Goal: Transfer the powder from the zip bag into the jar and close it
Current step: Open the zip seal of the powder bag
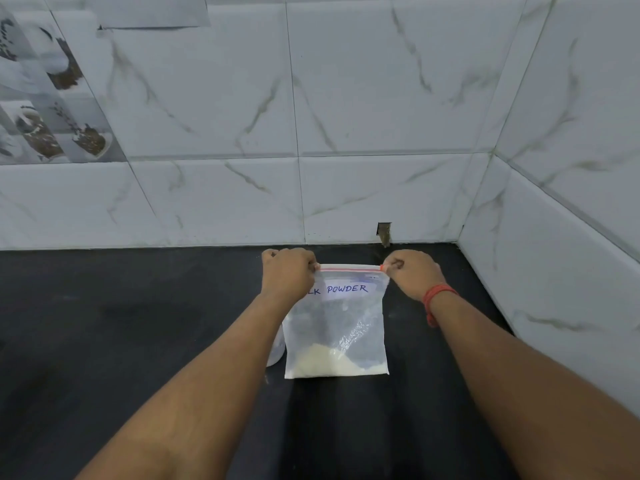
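Observation:
A clear zip bag (341, 327) stands upright on the black counter (138, 323), held up by its top corners. It carries a white label reading "POWDER", and pale powder (329, 363) lies in its bottom. My left hand (287, 275) pinches the top left corner. My right hand (414, 273) pinches the top right corner at the red slider on the zip strip. A clear jar (277, 351) shows only as a sliver behind my left forearm; its mouth and lid are hidden.
White marble-patterned wall tiles (381, 116) rise right behind the bag, and a second tiled wall (571, 254) closes the corner on the right. A small dark notch (383, 233) sits at the base of the back wall.

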